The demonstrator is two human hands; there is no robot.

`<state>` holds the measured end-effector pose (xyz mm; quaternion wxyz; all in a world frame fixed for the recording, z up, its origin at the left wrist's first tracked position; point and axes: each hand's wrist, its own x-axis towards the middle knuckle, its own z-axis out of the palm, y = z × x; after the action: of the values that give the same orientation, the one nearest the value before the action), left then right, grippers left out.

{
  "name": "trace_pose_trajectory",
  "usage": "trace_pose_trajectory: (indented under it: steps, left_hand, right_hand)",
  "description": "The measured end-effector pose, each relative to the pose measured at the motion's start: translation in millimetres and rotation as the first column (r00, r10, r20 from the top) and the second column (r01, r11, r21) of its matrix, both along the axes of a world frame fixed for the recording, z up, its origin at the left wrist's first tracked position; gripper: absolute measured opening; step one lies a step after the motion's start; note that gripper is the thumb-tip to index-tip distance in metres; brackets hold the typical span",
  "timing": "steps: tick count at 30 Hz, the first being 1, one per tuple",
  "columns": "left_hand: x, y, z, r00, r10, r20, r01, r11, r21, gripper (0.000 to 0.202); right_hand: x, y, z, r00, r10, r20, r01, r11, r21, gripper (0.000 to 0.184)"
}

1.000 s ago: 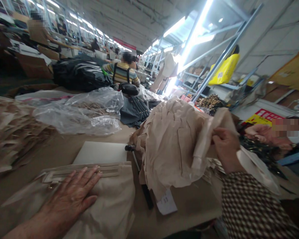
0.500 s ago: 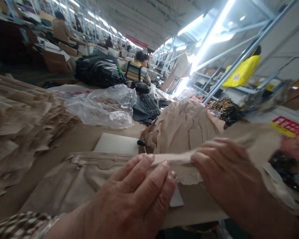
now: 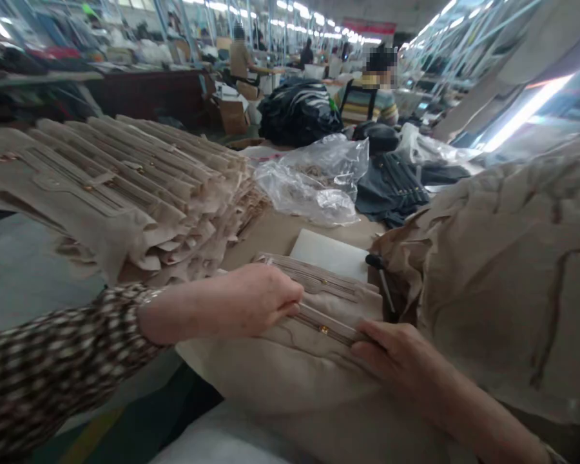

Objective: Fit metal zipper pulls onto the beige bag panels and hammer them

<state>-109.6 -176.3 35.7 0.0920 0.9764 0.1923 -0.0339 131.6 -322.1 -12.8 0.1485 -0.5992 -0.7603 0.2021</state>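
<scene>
You hold the soft tan cloth in front of you, at the near side of the desk. Your left hand pinches one end of its edge and your right hand pinches the other. A shiny gold bit sits between them. Just behind are another tan piece and a smooth white board. A wavy stack lies left, a wrinkly pile right, a crinkly clear bag farther back. The far red banner is too small to read.
</scene>
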Motion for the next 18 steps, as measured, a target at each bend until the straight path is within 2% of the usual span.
trace_pose_trajectory:
  steps: [2, 5, 8, 11, 14, 18]
  left_hand:
    - [15.4, 13.9, -19.8, 0.997, 0.047, -0.062, -0.048, 0.999, -0.007, 0.025]
    - [36.4, 28.9, -42.3, 0.981, 0.14, -0.132, -0.138, 0.99, 0.025, 0.028]
    - [49.5, 39.2, -59.0, 0.957, 0.2, -0.211, -0.194, 0.98, 0.05, 0.03]
    - [56.0, 47.0, -74.1, 0.96, 0.176, -0.218, -0.167, 0.984, 0.059, 0.03]
    - [59.3, 53.0, -81.4, 0.961, 0.148, -0.235, -0.138, 0.989, 0.058, 0.029]
    - [60.9, 47.1, -71.4, 0.957, 0.145, -0.251, -0.123, 0.987, 0.1, 0.025]
  right_hand:
    - [9.5, 20.6, -20.4, 0.991, -0.036, 0.128, 0.037, 0.999, -0.001, 0.029]
    - [23.7, 49.8, -41.4, 0.951, -0.058, 0.304, 0.04, 0.997, 0.065, 0.03]
    - [30.7, 69.4, -53.6, 0.908, -0.051, 0.416, 0.026, 0.998, 0.064, 0.034]
    - [29.9, 77.5, -57.9, 0.88, -0.024, 0.474, 0.033, 0.999, -0.01, 0.036]
    - [27.7, 79.7, -57.3, 0.88, 0.005, 0.474, 0.019, 0.999, -0.045, 0.037]
    - [28.4, 83.2, -57.2, 0.891, -0.023, 0.454, 0.046, 0.998, -0.041, 0.034]
